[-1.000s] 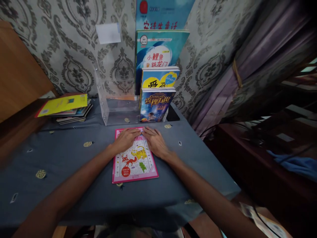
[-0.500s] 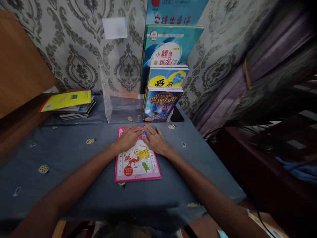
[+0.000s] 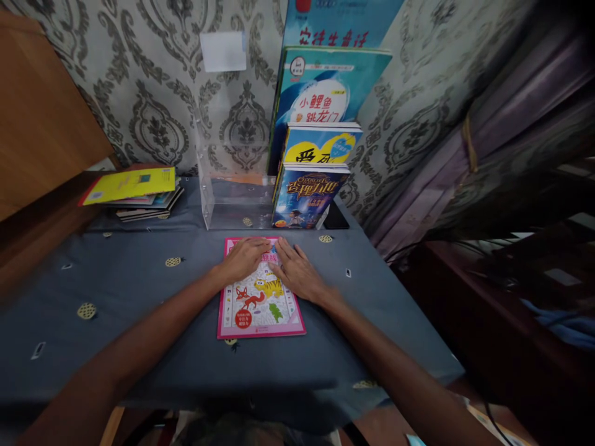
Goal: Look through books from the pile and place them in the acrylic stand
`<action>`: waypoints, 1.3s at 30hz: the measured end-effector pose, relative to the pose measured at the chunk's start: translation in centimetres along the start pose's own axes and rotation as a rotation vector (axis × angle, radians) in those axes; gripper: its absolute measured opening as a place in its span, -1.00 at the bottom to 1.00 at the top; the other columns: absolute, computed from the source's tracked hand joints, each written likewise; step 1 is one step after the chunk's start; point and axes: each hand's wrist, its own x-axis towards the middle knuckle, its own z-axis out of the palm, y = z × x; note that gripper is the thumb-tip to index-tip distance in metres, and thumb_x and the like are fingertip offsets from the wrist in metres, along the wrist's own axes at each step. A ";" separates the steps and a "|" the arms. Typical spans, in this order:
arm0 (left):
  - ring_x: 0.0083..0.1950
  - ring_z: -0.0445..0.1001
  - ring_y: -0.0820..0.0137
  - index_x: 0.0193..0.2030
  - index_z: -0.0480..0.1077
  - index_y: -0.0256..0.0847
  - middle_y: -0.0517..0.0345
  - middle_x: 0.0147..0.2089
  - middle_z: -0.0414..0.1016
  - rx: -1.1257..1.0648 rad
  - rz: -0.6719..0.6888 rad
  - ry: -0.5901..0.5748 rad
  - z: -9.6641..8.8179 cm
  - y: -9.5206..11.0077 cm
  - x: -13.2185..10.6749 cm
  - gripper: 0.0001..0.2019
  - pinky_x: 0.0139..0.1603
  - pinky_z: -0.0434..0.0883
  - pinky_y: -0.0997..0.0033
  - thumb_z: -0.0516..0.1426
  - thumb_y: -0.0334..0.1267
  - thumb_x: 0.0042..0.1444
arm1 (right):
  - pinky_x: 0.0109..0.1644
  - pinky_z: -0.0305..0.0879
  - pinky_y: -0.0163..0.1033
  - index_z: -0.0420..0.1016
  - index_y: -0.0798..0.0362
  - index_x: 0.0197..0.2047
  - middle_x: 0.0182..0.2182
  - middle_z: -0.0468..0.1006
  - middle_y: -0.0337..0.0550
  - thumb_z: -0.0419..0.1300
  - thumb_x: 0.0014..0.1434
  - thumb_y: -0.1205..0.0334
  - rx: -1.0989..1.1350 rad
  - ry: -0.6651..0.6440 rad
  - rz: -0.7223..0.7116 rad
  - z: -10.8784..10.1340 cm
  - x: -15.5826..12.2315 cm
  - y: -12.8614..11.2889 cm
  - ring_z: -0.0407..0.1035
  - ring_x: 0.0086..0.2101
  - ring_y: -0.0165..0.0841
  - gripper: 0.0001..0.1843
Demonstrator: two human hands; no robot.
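Observation:
A pink-edged children's book with a fox and a yellow striped cat on its cover lies flat on the cloth-covered table. My left hand rests palm down on its upper left part, fingers stretched out. Flat on the upper right of the cover lies my right hand, its fingers extended and the thumb apart. Part of the title shows between the two hands; the rest of it is covered. Neither hand grips anything.
Behind the book stands a clear acrylic rack, its right side holding upright books in stepped rows. A dark phone-like object lies beside it. To the left is a book pile topped by a yellow book. A curtain hangs at right.
My right hand has slid slightly right and down over the cover, away from the left hand, showing more of the title. The whole view has shifted a little.

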 end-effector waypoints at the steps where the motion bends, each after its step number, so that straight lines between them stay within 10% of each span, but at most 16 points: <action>1: 0.28 0.41 0.35 0.18 0.41 -0.22 0.01 0.23 0.49 0.003 -0.010 -0.008 -0.1 0.1 0.0 -0.60 0.33 0.31 0.15 -0.01 -0.47 0.27 | 0.43 -0.07 0.10 0.04 0.32 0.43 0.41 0.05 0.27 -0.18 0.42 -0.03 0.003 0.007 -0.008 0.1 -0.2 0.0 -0.08 0.40 -0.12 -0.29; 20: 0.38 0.29 0.34 0.29 0.32 -0.14 0.06 0.34 0.36 0.052 0.046 -0.147 -1.2 0.8 0.1 -0.57 0.41 0.13 0.05 -0.02 -0.37 0.32 | 0.42 -0.04 0.14 0.07 0.28 0.43 0.40 0.08 0.24 -0.14 0.41 -0.07 0.044 0.032 -0.015 0.2 -2.2 -0.8 -0.04 0.39 -0.11 -0.28; 39: 0.36 0.31 0.04 0.26 0.30 -0.36 -0.28 0.33 0.33 0.360 -0.346 -0.089 -3.5 1.0 -4.9 -0.54 0.24 0.34 -0.03 -0.10 -0.09 0.40 | 0.41 -0.01 0.13 0.12 0.27 0.41 0.40 0.10 0.23 -0.11 0.41 -0.04 0.005 0.017 -0.009 -0.4 -2.4 -1.0 0.01 0.38 -0.11 -0.31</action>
